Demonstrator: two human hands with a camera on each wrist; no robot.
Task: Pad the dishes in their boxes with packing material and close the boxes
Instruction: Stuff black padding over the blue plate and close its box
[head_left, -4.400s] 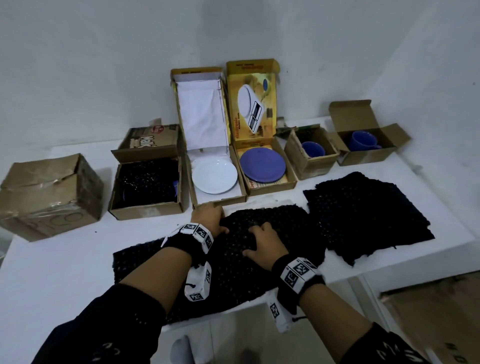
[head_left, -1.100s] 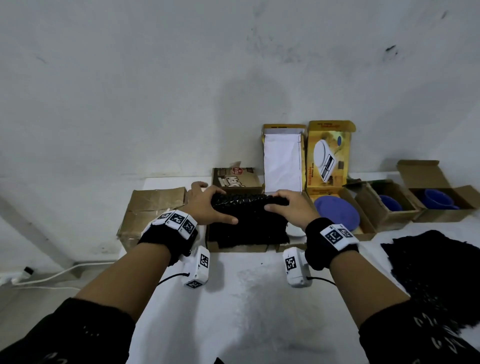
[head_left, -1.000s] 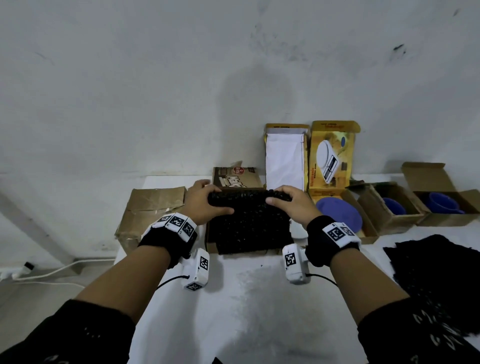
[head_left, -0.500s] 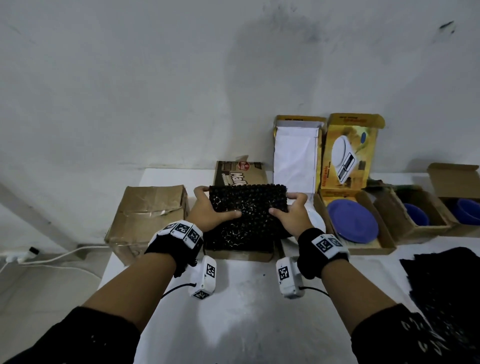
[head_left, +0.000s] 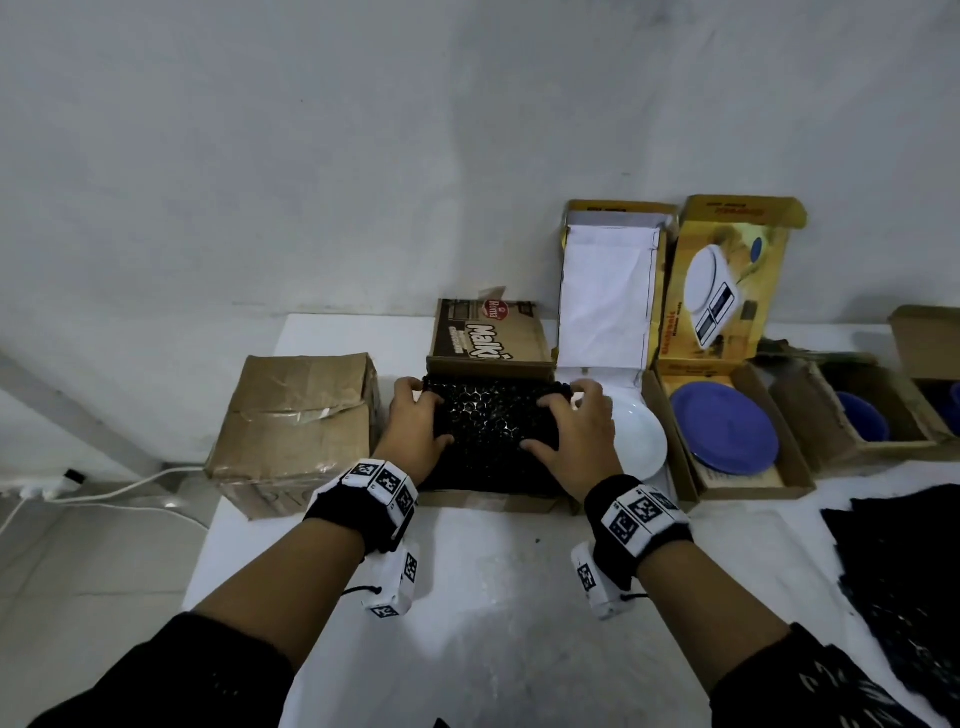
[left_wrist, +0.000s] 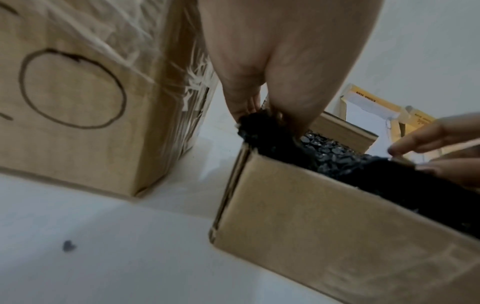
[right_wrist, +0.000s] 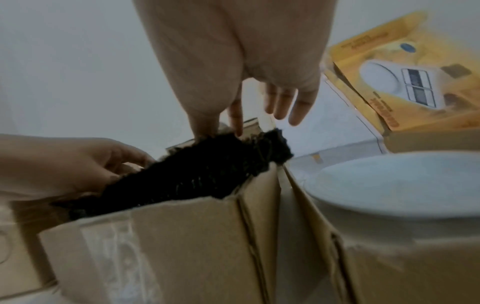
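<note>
A folded sheet of black bubble wrap lies in the open brown box, whose printed lid stands up behind. Whatever dish is under the wrap is hidden. My left hand grips the wrap's left edge, thumb on top and fingers curled over the far corner; the left wrist view shows the left hand pinching the wrap at the box wall. My right hand pinches the right edge between thumb and index finger, with the other fingers spread, as the right wrist view shows of the right hand and wrap.
A closed taped carton stands just left of the box. To the right are open boxes with a white plate, a blue plate and a blue cup. More black wrap sheets lie at the table's right.
Both hands lifted the black wrap off the table's front, carried it left to the brown box and lowered it in. In the last half second it has sunk deeper.
</note>
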